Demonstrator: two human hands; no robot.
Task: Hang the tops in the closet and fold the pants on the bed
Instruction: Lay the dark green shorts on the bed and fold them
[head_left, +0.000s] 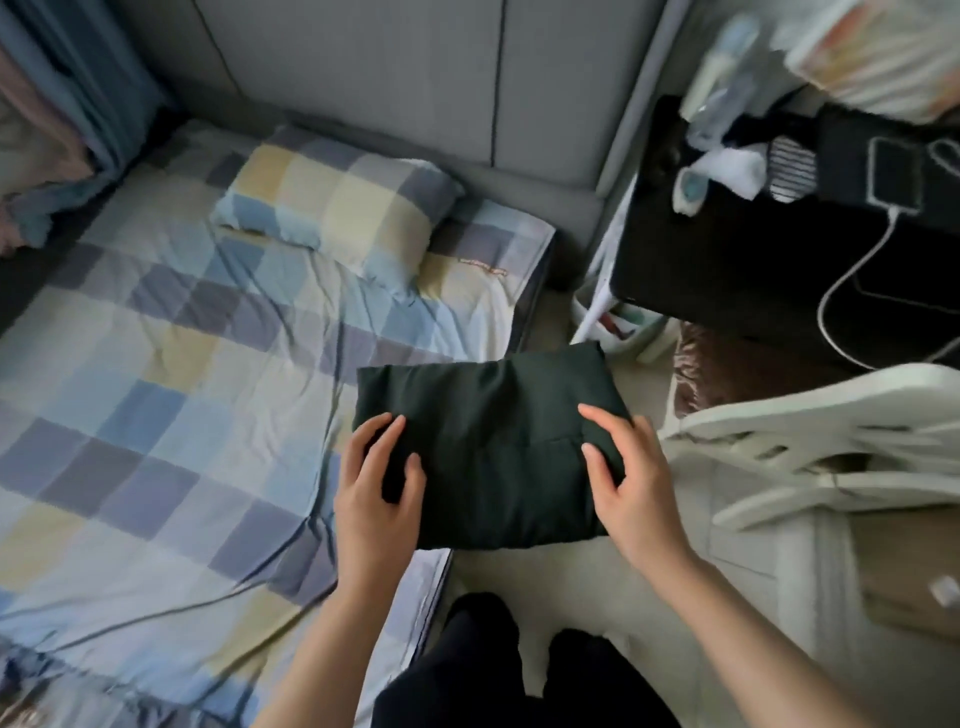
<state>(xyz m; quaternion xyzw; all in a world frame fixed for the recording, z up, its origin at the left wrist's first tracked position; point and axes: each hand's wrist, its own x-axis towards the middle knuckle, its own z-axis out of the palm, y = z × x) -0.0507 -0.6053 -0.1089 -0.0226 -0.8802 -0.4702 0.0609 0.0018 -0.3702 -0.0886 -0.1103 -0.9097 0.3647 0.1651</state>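
A dark green pair of pants (493, 436), folded into a thick rectangle, is held over the right edge of the bed (156, 389). My left hand (376, 483) grips its left end, thumb on top. My right hand (631, 478) grips its right end, fingers pressed into the cloth. Part of the bundle hangs past the mattress edge, above the floor. No tops and no closet are in view.
A checked pillow (337, 202) lies at the head of the bed against a grey padded headboard (415, 78). Right of the bed stand a black table (753, 249) with a phone (896, 176) on a white cable, and a white chair (831, 447). Bunched bedding (62, 130) sits far left.
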